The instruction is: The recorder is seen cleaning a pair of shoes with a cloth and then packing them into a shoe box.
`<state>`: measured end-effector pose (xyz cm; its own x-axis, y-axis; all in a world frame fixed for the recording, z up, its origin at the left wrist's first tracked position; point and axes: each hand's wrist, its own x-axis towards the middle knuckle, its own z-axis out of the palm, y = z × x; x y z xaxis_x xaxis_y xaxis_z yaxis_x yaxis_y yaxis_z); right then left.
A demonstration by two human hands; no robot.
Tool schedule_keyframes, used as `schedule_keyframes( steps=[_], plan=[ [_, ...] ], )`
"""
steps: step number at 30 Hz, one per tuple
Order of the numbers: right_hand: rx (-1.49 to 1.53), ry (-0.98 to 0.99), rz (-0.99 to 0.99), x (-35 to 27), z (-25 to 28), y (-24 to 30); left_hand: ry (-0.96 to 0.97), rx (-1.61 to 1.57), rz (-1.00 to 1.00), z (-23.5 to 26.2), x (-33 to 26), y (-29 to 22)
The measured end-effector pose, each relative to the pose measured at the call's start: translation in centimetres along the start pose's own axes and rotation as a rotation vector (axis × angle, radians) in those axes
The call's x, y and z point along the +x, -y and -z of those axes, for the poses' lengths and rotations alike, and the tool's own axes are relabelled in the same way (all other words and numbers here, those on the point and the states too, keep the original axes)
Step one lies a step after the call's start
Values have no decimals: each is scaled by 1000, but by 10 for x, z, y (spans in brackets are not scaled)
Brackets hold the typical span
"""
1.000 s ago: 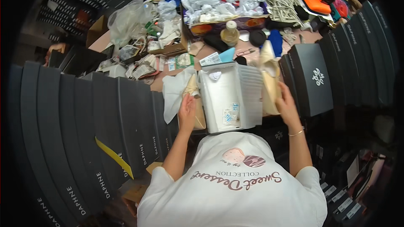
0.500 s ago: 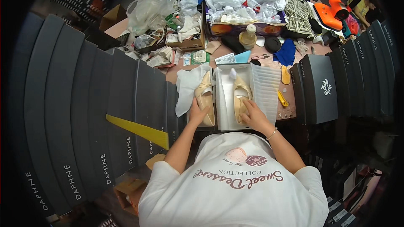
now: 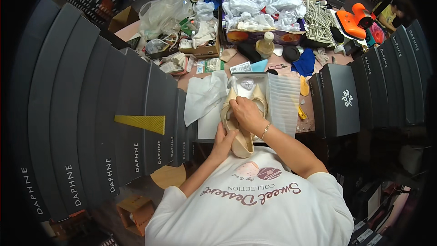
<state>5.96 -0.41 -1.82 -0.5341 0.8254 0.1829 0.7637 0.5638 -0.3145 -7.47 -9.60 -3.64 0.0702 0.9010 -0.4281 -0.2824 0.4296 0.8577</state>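
While the left hand [image 3: 224, 142] curls partly closed around the side of a cream shoe [image 3: 242, 147], its thumb lying along the upper, the right hand [image 3: 248, 115] bends over the same shoe with its fingers drawn in at the far part. Whether the right fingertips pinch the shoe or only press on it cannot be told, since the back of that hand hides them.

The held shoe is slanted above the open shoebox [image 3: 265, 80], its rounded near end reaching past the box's near edge. A second cream shoe [image 3: 258, 94] is at the box's right side, mostly covered by the right hand and wrist. Crumpled white paper [image 3: 247, 84] sits at the far end inside the box.

A ribbed foam sheet [image 3: 283, 107] spreads from the box's right side, and white tissue [image 3: 205, 98] lies to its left. Just right of the foam beside the box is a yellow cutter [image 3: 302, 113]. Beyond the box stand a bottle [image 3: 264, 46] and a heap of pale plastic bags [image 3: 266, 4]; a blue cloth [image 3: 304, 64] lies beyond it to the right. Dark grey shoeboxes [image 3: 129, 93] line up left of the box, with another group [image 3: 337, 102] to its right.
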Motion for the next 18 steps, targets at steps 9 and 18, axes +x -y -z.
schedule_keyframes(
  steps=[9,18],
  plan=[
    [278,-5,80,-40,1,-16,-30,-27,84,1,9,17],
    [545,-221,-250,-29,18,-47,-51,-59,15,-6,18,13]
  ],
)
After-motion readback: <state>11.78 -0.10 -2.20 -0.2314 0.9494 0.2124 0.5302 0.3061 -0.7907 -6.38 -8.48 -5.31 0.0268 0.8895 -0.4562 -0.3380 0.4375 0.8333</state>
